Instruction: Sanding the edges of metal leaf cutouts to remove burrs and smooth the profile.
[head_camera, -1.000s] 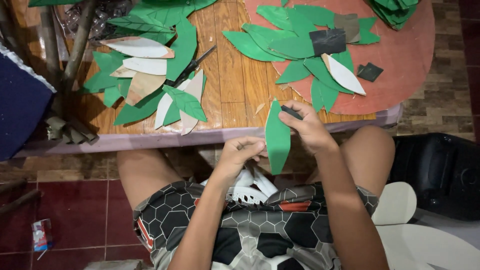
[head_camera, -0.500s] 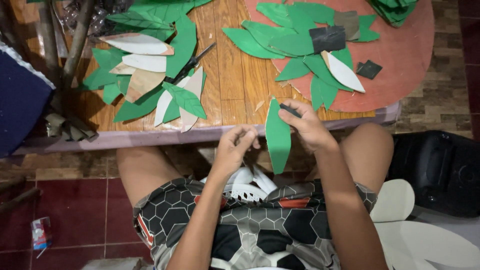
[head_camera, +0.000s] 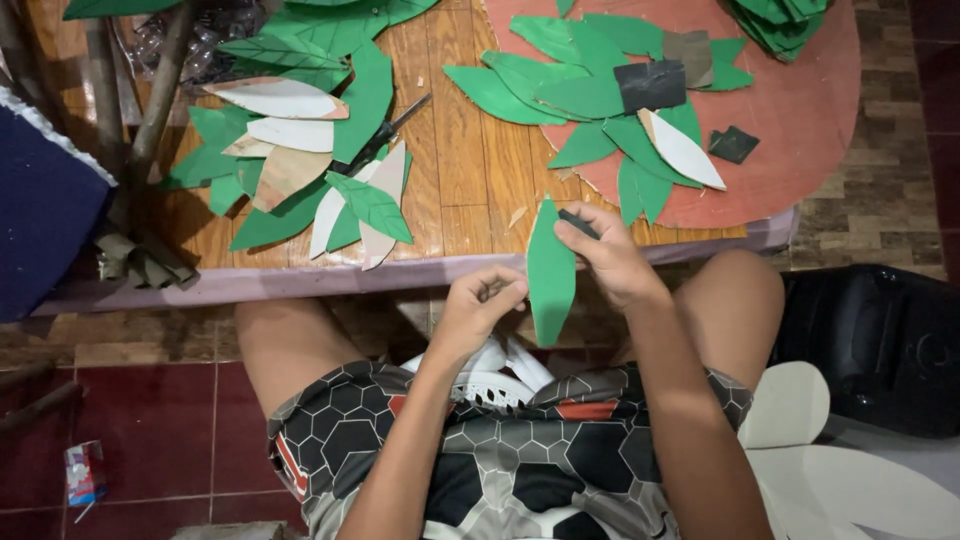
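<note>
Two piles of cut leaves fill most of the wooden table (head_camera: 470, 190): green and white ones on the left (head_camera: 300, 160), more green ones on the red board (head_camera: 800, 120) at the right, with dark scissors (head_camera: 385, 135) lying between them. Little has moved over the last second; the green leaf (head_camera: 551, 272) has only turned a touch more upright and risen slightly, so the work on it looks ongoing rather than finished. It hangs just off the table's near edge, above the person's lap, tip pointing up toward the board. The left hand (head_camera: 482, 312) pinches the leaf's left edge, fingers curled closed on it. The right hand (head_camera: 610, 262) grips the leaf's upper right side, fingers closed around a small dark tool (head_camera: 578, 223) whose kind I cannot tell. Open room lies over the lap and knees; the table edge stands close ahead, and a dark bag (head_camera: 880, 345) sits near the right knee.
</note>
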